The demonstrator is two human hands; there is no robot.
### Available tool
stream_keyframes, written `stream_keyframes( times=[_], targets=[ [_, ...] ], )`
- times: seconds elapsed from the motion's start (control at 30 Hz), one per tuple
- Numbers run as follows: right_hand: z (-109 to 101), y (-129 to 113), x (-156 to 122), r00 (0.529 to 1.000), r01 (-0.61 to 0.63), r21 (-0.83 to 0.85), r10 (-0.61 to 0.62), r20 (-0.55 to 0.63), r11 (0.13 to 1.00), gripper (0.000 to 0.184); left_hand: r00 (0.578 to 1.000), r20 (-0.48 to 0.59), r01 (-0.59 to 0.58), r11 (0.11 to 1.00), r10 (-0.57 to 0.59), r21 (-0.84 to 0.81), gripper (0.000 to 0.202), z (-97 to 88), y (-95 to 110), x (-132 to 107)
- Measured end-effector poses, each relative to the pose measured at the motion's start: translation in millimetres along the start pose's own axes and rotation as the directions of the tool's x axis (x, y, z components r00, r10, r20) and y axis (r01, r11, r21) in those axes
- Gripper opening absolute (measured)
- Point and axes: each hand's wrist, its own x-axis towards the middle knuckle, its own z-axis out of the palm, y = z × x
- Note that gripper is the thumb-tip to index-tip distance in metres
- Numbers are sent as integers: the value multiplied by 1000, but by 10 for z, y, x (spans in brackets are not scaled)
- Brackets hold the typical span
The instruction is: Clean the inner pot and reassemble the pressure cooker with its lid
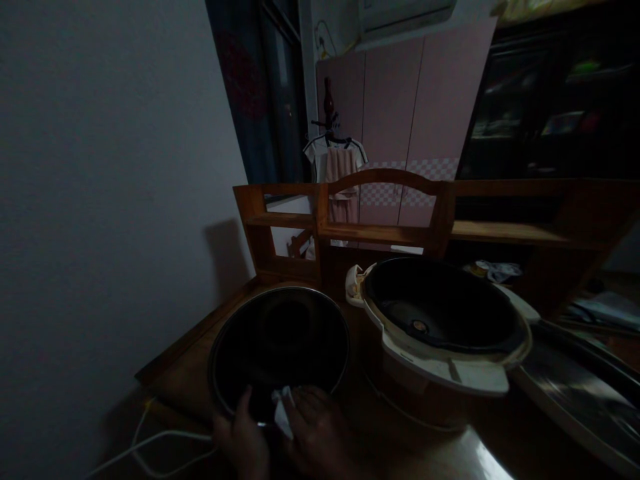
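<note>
A dark round inner pot (pixel 280 340) with a thin shiny rim sits on the wooden desk. My left hand (pixel 243 437) grips its near-left rim, the thumb over the inside and the other fingers mostly hidden. In my right hand (pixel 320 427) is a crumpled white tissue (pixel 283 410), pressed at the pot's near rim. To the right stands a large rice cooker body (pixel 450 373) with its lid open; its dark cavity shows a small round spot at the bottom.
The cooker's open lid (pixel 580 393) extends to the right. A white cord (pixel 170 435) runs at the lower left beside the wall (pixel 125 200). Behind stands a wooden shelf (pixel 380 232), with a crumpled plastic bag (pixel 500 271) near its right part. The room is dim.
</note>
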Motion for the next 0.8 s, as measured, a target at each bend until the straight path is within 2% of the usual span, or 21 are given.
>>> stream_keyframes(
  times=[0.13,0.3,0.47,0.57,0.7,0.8],
  targets=[
    [-54,-9,-10,999,14,-17,-13,33,1000,62,997,-71,4,996,2,87,56,62,152,-38],
    [-17,43,-9,999,10,-59,-13,-41,998,59,990,-48,-134,991,134,-8,67,161,299,-151],
    [-2,97,23,998,36,-131,-42,-41,991,57,991,-25,-135,983,133,-127,74,232,330,-135],
    [-55,91,46,998,55,-170,-59,-18,984,49,986,-17,-167,982,166,-88,81,210,354,-125],
    [-76,88,60,993,108,-212,-115,-20,971,35,947,-22,-320,946,322,49,102,136,373,-149],
    [-48,90,68,991,116,-241,-127,-33,964,29,921,-10,-388,921,389,7,109,105,301,-104]
  ],
)
